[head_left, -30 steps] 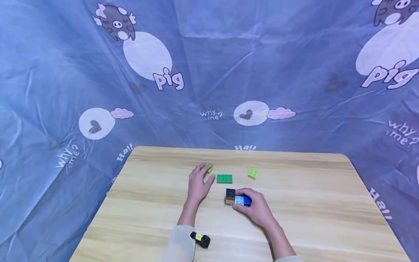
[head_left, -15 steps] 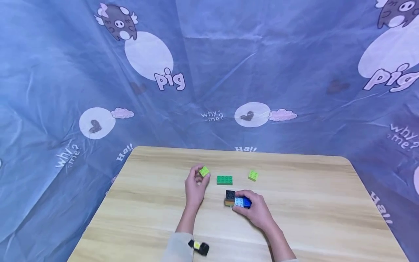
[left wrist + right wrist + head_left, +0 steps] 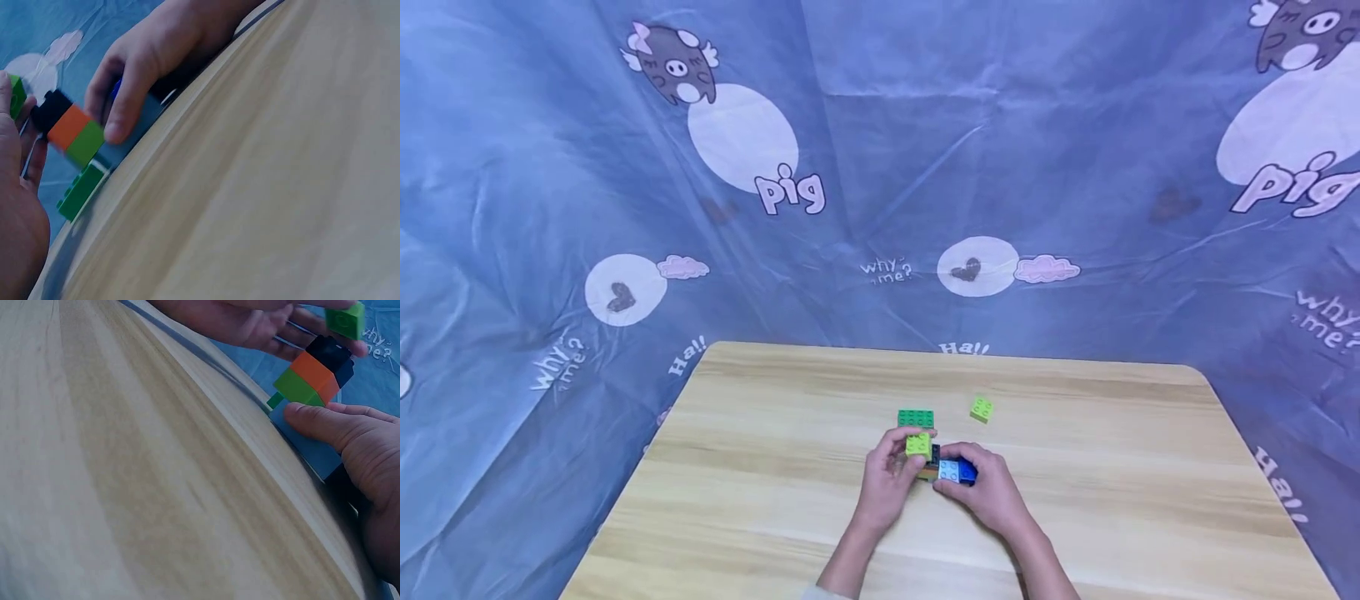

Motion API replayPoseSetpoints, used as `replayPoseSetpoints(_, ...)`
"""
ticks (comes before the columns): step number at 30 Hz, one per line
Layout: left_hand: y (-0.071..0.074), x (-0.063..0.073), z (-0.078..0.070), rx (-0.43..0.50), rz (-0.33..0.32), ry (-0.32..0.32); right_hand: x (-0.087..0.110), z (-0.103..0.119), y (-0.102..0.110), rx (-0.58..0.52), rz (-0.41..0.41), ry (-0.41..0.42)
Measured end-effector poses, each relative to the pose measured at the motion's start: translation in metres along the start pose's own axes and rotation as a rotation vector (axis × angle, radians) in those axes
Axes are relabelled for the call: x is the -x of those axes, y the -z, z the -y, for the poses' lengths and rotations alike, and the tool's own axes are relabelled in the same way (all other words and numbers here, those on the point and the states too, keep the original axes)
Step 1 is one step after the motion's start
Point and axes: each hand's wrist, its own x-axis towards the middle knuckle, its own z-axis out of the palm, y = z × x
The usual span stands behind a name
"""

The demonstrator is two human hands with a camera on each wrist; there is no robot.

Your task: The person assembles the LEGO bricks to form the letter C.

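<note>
My left hand (image 3: 883, 492) pinches a lime-green toy building brick (image 3: 917, 445) between thumb and fingers. In the right wrist view that lime brick (image 3: 345, 320) is up above the black brick (image 3: 326, 353), with a gap between them. Black sits on an orange brick (image 3: 314, 376), over a green one (image 3: 297, 387), all stacked on one end of a light blue base (image 3: 309, 444). My right hand (image 3: 992, 492) grips this assembly at its light blue brick (image 3: 949, 472) and dark blue brick (image 3: 967, 472), thumb in front and fingers behind.
A flat green eight-stud brick (image 3: 916, 417) lies on the wooden table (image 3: 760, 467) just beyond my left hand. Farther right is a loose lime brick (image 3: 981, 408). A blue printed cloth (image 3: 880, 167) hangs behind the table and around its sides.
My left hand has picked the lime brick up from the table and carried it right and nearer to me, over the stack. The right hand keeps its grip on the assembly.
</note>
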Motion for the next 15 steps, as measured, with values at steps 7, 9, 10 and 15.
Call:
replayPoseSetpoints(7,-0.0051,-0.0010,0.0051,-0.122,0.060,-0.028,-0.0025,-0.0014,0.0020,0.029,-0.014,0.054)
replayPoseSetpoints(9,-0.0055,-0.0024,0.0059,-0.148,0.075,-0.012,-0.0025,-0.0006,0.0035,0.029,-0.014,0.048)
replayPoseSetpoints(10,-0.0055,-0.0029,0.0062,-0.154,0.077,-0.004,-0.0024,-0.0003,0.0037,0.026,-0.010,0.043)
replayPoseSetpoints(15,-0.0011,-0.0026,0.0040,-0.149,0.082,0.056,0.0000,0.0031,0.0020,0.017,0.011,0.013)
